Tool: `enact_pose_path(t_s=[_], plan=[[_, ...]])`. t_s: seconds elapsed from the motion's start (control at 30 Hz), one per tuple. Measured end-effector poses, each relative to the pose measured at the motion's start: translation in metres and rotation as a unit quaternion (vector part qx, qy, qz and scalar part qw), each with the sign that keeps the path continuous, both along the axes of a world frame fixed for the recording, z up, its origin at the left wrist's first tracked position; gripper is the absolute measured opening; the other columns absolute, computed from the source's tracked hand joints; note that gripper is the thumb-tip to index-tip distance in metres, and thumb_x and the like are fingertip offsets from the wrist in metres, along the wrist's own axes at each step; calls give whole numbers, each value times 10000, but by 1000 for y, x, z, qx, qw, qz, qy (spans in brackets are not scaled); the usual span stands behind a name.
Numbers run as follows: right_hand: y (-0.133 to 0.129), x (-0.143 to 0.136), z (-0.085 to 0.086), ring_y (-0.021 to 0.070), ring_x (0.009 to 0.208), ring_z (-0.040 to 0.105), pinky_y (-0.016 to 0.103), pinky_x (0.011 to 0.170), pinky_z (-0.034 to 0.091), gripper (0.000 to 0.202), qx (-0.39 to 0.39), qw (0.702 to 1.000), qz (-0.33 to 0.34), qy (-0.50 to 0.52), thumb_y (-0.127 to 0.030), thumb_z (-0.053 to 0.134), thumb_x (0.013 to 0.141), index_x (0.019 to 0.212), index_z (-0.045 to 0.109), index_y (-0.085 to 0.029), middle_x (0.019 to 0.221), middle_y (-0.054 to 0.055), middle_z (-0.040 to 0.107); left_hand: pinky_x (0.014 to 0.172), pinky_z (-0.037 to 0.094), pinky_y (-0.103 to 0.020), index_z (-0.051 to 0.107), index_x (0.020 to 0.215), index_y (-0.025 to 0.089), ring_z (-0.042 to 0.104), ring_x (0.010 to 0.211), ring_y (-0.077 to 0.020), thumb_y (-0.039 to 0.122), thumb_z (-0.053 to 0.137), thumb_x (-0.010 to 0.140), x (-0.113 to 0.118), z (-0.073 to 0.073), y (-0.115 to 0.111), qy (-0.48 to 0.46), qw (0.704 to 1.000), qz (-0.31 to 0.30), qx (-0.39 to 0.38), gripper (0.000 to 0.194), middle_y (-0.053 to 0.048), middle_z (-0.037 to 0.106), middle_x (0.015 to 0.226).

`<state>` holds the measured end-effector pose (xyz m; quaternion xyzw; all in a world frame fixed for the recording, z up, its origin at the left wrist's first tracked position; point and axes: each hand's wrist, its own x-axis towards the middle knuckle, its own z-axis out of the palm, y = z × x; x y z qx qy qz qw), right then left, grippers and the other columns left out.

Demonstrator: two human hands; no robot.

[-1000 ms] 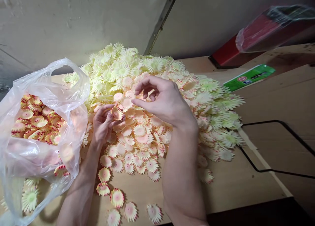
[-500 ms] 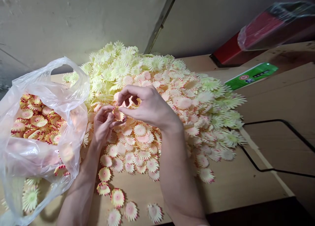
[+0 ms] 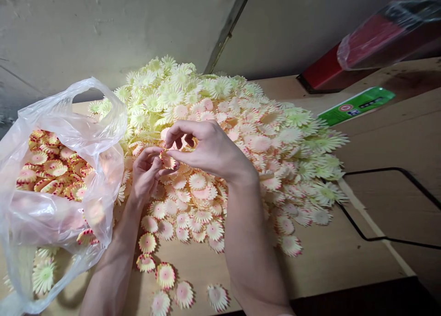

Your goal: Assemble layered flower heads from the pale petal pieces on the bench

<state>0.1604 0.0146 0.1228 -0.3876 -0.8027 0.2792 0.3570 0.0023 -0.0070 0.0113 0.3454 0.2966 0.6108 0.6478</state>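
Note:
My left hand (image 3: 148,171) holds a small cream artificial flower head (image 3: 167,160) with red-tipped, curled petals between its fingers. From the right and above, my right hand (image 3: 203,143) reaches to the same flower head; its thumb and forefinger pinch near the upper edge, and its other fingers are curled. Beneath and behind both hands spreads a large heap of artificial flower heads (image 3: 255,143), pale green-yellow at the back and right, pink-centred with red tips in the middle. Several single flower heads (image 3: 165,276) lie on the table in front.
At the left stands an open clear plastic bag (image 3: 103,169) with red-edged flower heads inside. On the wooden table (image 3: 330,256) are a green packet (image 3: 358,105), a black wire frame (image 3: 396,170) and a red box wrapped in plastic (image 3: 320,68). A grey wall (image 3: 120,31) rises behind.
The view has shifted very slightly, so things sit a little further right. Both hands keep nearly the same pose around the flower head.

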Motion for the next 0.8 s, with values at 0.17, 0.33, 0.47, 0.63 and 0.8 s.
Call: enact_pose_path(t_s=[0.17,0.33,0.47,0.63,0.8], plan=[[0,0,0,142,731,597,275,700,453,54,4,1000,8,1,-122,686,826,831,663,-170,848,30,720,825,666,-348,726,959,224,575,595,-57,512,892,700,-1,-2,1,0,1000,-2,7,421,55,614,733],[1,0,0,138,706,586,273,685,446,47,11,1000,6,1,-123,681,826,827,658,-164,827,31,713,835,670,-359,718,971,224,587,596,-59,512,875,726,-1,-4,2,0,1000,-8,16,409,65,599,704],[1,0,0,138,701,588,273,686,447,48,6,1000,9,-6,-151,692,835,809,654,-167,810,29,712,819,672,-319,733,949,223,610,621,-49,494,900,698,0,-2,2,-14,1000,-6,12,405,57,642,752],[0,0,0,141,706,585,277,688,451,62,6,1000,6,-3,-199,704,855,828,659,-167,837,38,720,784,676,-302,747,947,227,588,579,-41,482,900,702,0,-1,1,-18,1000,-11,4,385,68,609,681],[1,1,-1,141,702,579,281,683,441,89,4,1000,13,-7,-217,712,866,821,651,-168,815,32,704,802,676,-327,740,955,228,594,585,-46,489,895,708,0,-2,1,-15,1000,-13,7,391,66,616,694]])
